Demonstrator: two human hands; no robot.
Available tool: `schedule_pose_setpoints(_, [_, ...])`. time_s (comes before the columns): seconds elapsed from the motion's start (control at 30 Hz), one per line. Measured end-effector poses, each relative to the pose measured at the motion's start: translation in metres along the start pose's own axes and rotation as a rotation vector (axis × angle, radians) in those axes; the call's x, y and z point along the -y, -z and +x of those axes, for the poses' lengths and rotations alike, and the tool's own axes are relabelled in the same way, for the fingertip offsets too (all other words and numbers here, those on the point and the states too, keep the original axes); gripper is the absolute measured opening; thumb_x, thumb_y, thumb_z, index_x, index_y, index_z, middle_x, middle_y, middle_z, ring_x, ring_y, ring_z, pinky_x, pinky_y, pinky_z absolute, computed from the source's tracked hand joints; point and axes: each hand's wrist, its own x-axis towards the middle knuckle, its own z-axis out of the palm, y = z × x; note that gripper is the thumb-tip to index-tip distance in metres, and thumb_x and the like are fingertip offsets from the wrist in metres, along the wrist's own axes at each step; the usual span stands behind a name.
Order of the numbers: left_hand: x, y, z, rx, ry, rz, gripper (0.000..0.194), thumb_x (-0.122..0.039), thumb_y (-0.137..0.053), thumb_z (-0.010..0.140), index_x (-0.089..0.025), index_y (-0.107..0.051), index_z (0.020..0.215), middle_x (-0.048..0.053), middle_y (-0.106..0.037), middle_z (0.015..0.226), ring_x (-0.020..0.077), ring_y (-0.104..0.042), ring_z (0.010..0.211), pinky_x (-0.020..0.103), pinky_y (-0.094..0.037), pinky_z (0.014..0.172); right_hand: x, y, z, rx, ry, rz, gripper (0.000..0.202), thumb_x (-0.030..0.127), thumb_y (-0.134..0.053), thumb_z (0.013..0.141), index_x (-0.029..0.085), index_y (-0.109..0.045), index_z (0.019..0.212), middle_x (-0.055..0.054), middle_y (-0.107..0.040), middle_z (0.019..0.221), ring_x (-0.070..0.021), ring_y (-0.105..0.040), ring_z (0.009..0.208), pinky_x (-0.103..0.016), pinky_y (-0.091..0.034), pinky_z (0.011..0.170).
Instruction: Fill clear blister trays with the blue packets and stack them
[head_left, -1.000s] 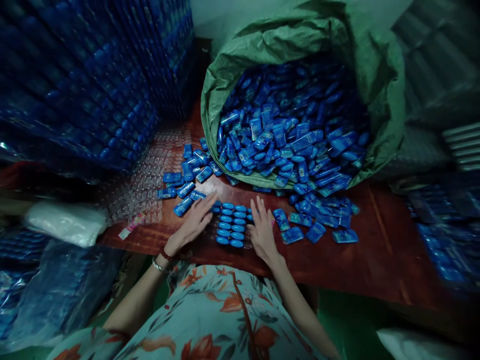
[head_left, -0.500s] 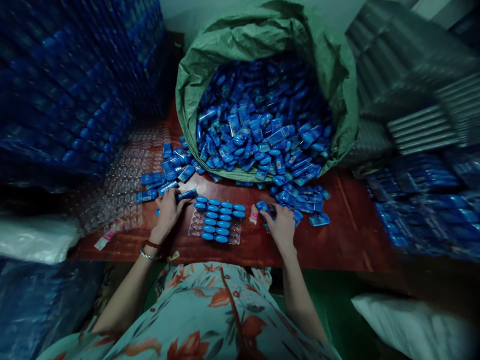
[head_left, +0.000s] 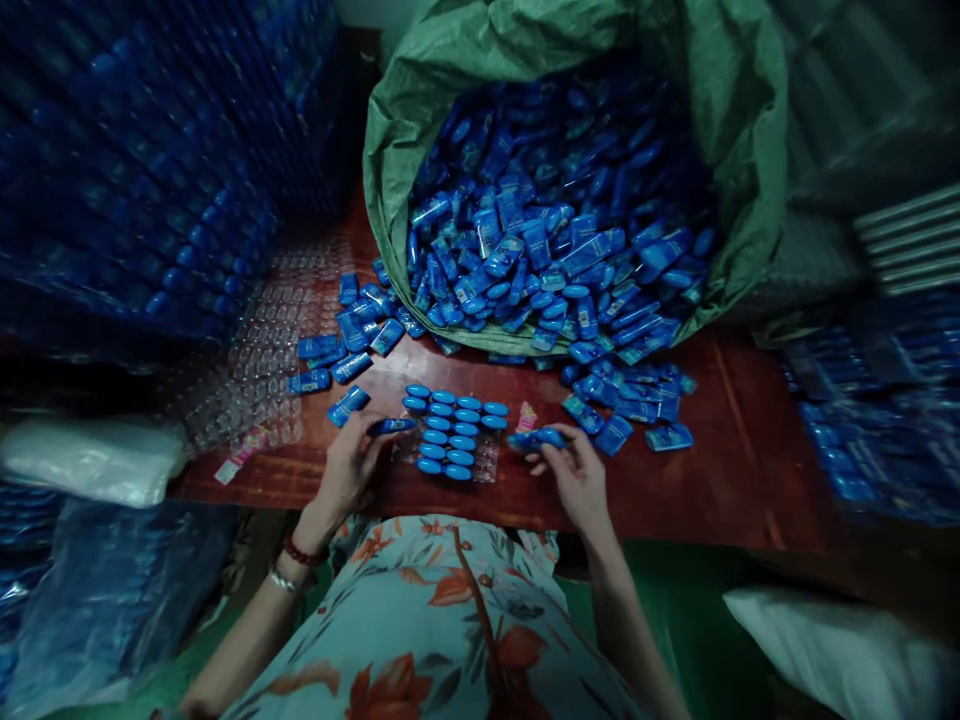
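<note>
Head view: pinching blue pack (head_left: 391, 426) in fingers of left hand (head_left: 349, 462), left of clear tray (head_left: 487, 450); gripping second pack (head_left: 540, 438) in fingers of right hand (head_left: 580, 480), right of it. Done: middle pack columns (head_left: 461, 443). Remaining: nearside outer cells (head_left: 485, 469). Beyond tray: loose packs (head_left: 352, 368), green sack (head_left: 384, 160). Possibly blocking: pink slip (head_left: 526, 416), tray's right.

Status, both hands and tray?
Left hand holding blue pack. Right hand likewise. Clear tray between, partly filled. Pink slip near right pack, off tray.

A white plastic bundle (head_left: 94, 460) lies at left, a white bag (head_left: 814, 645) lower right.
</note>
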Motion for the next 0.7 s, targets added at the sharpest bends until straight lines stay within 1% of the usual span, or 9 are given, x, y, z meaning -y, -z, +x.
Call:
schedule_pose_setpoints(0.07, [0.001,-0.012,0.001,0.032,-0.063,0.038,0.019,-0.023,-0.045,0.091,-0.019,-0.059,0.103,0.007,-0.063,0.097,0.0180,-0.061,0.090,0.032,-0.052,0.081,0.001,-0.017,-0.012,0.016,0.043,0.000,0.026,0.038,-0.058,0.082,0.022,-0.058,0.103,-0.004,-0.064,0.087,-0.0179,-0.065,0.071,-0.031,-0.057,0.058])
schedule_pose_setpoints(0.17, [0.001,-0.021,0.007,0.097,-0.154,0.075,0.025,-0.019,-0.039,0.093,-0.019,-0.059,0.107,0.009,-0.062,0.099,0.0175,-0.060,0.091,0.030,-0.051,0.079,0.001,-0.036,-0.018,-0.034,0.221,-0.162,0.018,0.032,-0.058,0.084,0.023,-0.064,0.099,-0.006,-0.064,0.097,-0.0192,-0.063,0.087,-0.032,-0.057,0.069])
schedule_pose_setpoints(0.27, [-0.001,-0.017,0.016,0.207,-0.222,0.072,0.026,-0.017,-0.037,0.094,-0.018,-0.057,0.109,0.009,-0.062,0.100,0.0170,-0.059,0.092,0.030,-0.050,0.081,0.001,-0.038,-0.014,0.033,0.422,-0.379,0.022,0.024,-0.049,0.090,0.024,-0.063,0.106,-0.006,-0.065,0.098,-0.0188,-0.062,0.093,-0.034,-0.053,0.082])
schedule_pose_setpoints(0.3, [-0.001,-0.014,0.019,0.245,-0.228,0.074,0.025,-0.018,-0.037,0.094,-0.018,-0.057,0.108,0.009,-0.062,0.099,0.0173,-0.059,0.091,0.031,-0.050,0.082,0.001,-0.036,-0.012,0.077,0.470,-0.473,0.025,0.022,-0.045,0.091,0.023,-0.062,0.110,-0.006,-0.065,0.099,-0.0191,-0.062,0.092,-0.035,-0.052,0.083])
schedule_pose_setpoints(0.37, [-0.003,-0.007,0.026,0.314,-0.226,0.089,0.021,-0.020,-0.038,0.094,-0.017,-0.057,0.103,0.009,-0.061,0.093,0.0182,-0.059,0.088,0.032,-0.050,0.080,0.005,-0.032,-0.008,0.158,0.531,-0.694,0.030,0.018,-0.041,0.092,0.021,-0.060,0.114,-0.008,-0.065,0.098,-0.0205,-0.061,0.089,-0.035,-0.050,0.079])
schedule_pose_setpoints(0.47, [-0.008,0.000,0.035,0.436,-0.236,0.126,0.018,-0.018,-0.039,0.091,-0.017,-0.055,0.096,0.008,-0.059,0.088,0.0191,-0.057,0.083,0.033,-0.050,0.076,0.018,-0.029,-0.002,0.269,0.597,-0.970,0.034,0.011,-0.037,0.090,0.017,-0.060,0.114,-0.010,-0.064,0.089,-0.0221,-0.058,0.082,-0.035,-0.046,0.073])
schedule_pose_setpoints(0.57, [-0.015,0.001,0.042,0.556,-0.265,0.153,0.022,-0.008,-0.036,0.086,-0.017,-0.055,0.094,0.008,-0.060,0.092,0.0198,-0.057,0.084,0.033,-0.049,0.077,0.033,-0.031,0.008,0.406,0.615,-1.094,0.039,0.004,-0.035,0.087,0.016,-0.060,0.113,-0.010,-0.062,0.088,-0.0222,-0.056,0.082,-0.036,-0.044,0.076])
schedule_pose_setpoints(0.63, [-0.020,0.000,0.044,0.594,-0.270,0.194,0.026,-0.004,-0.034,0.084,-0.016,-0.055,0.091,0.008,-0.060,0.092,0.0201,-0.058,0.083,0.034,-0.049,0.076,0.043,-0.032,0.015,0.502,0.583,-1.130,0.042,0.001,-0.034,0.085,0.018,-0.060,0.113,-0.009,-0.063,0.093,-0.0214,-0.057,0.083,-0.036,-0.043,0.079])
schedule_pose_setpoints(0.7, [-0.022,-0.003,0.043,0.594,-0.268,0.235,0.027,-0.003,-0.033,0.084,-0.016,-0.056,0.091,0.009,-0.060,0.092,0.0201,-0.058,0.083,0.033,-0.049,0.074,0.053,-0.032,0.021,0.596,0.533,-1.156,0.042,0.001,-0.035,0.085,0.019,-0.059,0.114,-0.008,-0.063,0.099,-0.0202,-0.058,0.086,-0.036,-0.043,0.082])
